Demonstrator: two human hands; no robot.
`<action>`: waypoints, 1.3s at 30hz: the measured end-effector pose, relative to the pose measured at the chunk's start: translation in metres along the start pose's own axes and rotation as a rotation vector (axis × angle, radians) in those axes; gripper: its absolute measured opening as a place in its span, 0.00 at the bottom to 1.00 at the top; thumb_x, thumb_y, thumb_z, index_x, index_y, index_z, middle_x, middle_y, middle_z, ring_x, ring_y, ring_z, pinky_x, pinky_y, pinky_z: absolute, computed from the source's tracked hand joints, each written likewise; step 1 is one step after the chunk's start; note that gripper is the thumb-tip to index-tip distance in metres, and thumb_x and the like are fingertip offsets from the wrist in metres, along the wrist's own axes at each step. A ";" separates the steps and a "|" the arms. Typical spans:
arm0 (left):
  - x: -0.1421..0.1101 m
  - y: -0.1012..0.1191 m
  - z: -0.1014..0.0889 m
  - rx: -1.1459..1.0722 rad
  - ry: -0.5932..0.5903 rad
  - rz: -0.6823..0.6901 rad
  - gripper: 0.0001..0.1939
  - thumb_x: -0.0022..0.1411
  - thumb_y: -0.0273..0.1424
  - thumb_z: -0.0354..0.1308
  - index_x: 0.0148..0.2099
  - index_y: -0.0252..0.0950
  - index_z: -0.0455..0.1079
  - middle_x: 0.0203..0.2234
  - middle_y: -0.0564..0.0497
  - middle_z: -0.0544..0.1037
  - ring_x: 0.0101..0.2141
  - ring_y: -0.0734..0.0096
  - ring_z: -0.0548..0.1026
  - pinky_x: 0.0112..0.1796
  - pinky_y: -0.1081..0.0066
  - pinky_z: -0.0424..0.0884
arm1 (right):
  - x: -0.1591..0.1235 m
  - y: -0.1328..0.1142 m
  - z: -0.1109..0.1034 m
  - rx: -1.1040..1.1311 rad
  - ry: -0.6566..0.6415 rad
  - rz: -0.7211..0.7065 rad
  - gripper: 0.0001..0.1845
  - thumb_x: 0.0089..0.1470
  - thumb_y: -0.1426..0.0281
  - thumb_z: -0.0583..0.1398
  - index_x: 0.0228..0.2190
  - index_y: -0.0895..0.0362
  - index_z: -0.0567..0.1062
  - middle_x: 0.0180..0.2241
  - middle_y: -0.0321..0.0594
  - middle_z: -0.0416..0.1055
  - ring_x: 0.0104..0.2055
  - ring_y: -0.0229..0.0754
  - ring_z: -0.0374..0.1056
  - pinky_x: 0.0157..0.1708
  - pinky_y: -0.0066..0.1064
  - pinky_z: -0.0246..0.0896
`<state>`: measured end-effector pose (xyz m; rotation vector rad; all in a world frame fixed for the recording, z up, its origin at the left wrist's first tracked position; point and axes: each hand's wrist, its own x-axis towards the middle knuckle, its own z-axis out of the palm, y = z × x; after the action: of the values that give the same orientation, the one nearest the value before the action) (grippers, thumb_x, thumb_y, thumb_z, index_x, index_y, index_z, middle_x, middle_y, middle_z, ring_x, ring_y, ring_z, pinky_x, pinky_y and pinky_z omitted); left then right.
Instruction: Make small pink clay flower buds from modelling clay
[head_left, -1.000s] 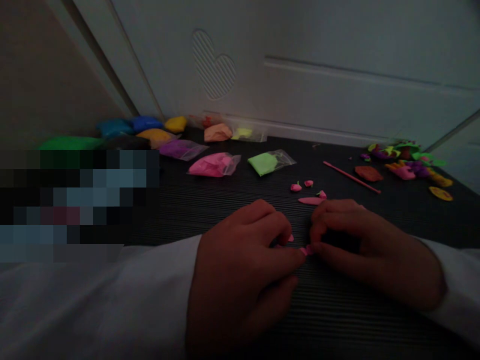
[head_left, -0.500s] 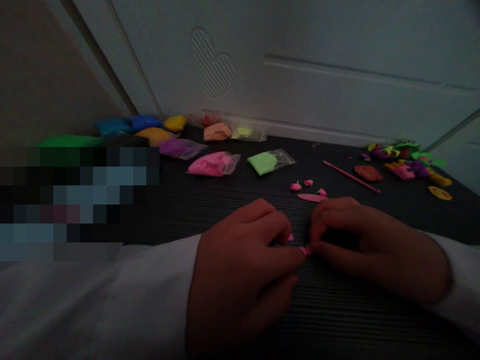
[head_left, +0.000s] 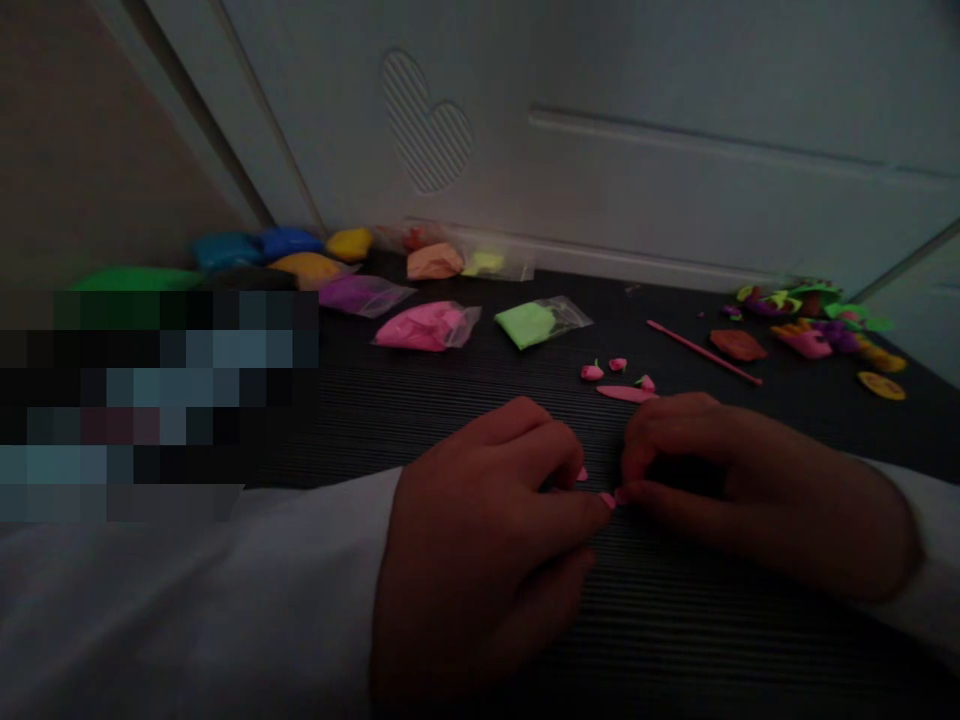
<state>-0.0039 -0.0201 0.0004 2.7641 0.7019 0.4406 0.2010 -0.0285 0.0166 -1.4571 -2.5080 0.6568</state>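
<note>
My left hand [head_left: 480, 540] rests low over the dark table, fingers curled, its thumb tip against a small pink clay piece [head_left: 607, 499]. Facing it, my right hand [head_left: 757, 495] pinches the other end of that clay between thumb and fingertips. Another pink bit [head_left: 582, 474] shows by the left index finger; whether the finger holds it is unclear. Just beyond the hands lie a flat pink modelling tool [head_left: 625, 394] and small pink clay buds with green parts: one bud [head_left: 592, 373] at left, a second bud [head_left: 617, 364] behind, a third bud [head_left: 646, 383] beside the tool.
A pink bag of clay [head_left: 424, 326] and a light green bag [head_left: 529, 324] lie mid-table, with several coloured bags behind at left. At right are a thin pink stick [head_left: 705, 352], a reddish lump [head_left: 738, 345] and colourful clay figures [head_left: 802, 338]. A white panel [head_left: 637, 190] stands behind.
My right hand has shifted slightly to the right, and less pink clay shows at its fingertips. The left hand stays almost still. The view has tipped very slightly.
</note>
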 end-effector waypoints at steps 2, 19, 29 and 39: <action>0.000 0.000 0.000 -0.004 -0.004 0.006 0.04 0.52 0.28 0.55 0.33 0.36 0.68 0.31 0.51 0.64 0.36 0.68 0.60 0.35 0.66 0.58 | -0.001 0.000 0.000 -0.002 0.006 -0.007 0.03 0.47 0.70 0.56 0.26 0.54 0.71 0.30 0.34 0.69 0.34 0.40 0.64 0.36 0.36 0.56; 0.001 0.001 0.000 -0.015 -0.006 0.000 0.06 0.53 0.27 0.53 0.35 0.36 0.69 0.31 0.51 0.64 0.36 0.67 0.60 0.35 0.66 0.59 | -0.001 -0.001 -0.003 -0.015 -0.019 -0.017 0.04 0.47 0.70 0.56 0.26 0.54 0.71 0.28 0.35 0.69 0.33 0.40 0.64 0.35 0.36 0.56; 0.001 0.000 0.000 -0.021 -0.007 0.012 0.04 0.53 0.27 0.53 0.33 0.35 0.68 0.31 0.50 0.64 0.36 0.67 0.59 0.35 0.66 0.59 | -0.001 -0.001 -0.001 -0.015 -0.033 -0.034 0.04 0.48 0.71 0.56 0.26 0.54 0.71 0.29 0.35 0.69 0.33 0.40 0.63 0.36 0.35 0.55; 0.001 0.000 0.000 -0.020 -0.005 0.011 0.06 0.53 0.27 0.54 0.35 0.36 0.69 0.32 0.50 0.65 0.36 0.67 0.60 0.35 0.66 0.60 | -0.001 -0.002 -0.002 0.017 0.017 0.018 0.05 0.48 0.70 0.55 0.24 0.55 0.70 0.25 0.35 0.68 0.29 0.38 0.62 0.30 0.32 0.56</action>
<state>-0.0033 -0.0193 0.0006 2.7507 0.6783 0.4400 0.2006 -0.0294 0.0196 -1.4754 -2.4726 0.6640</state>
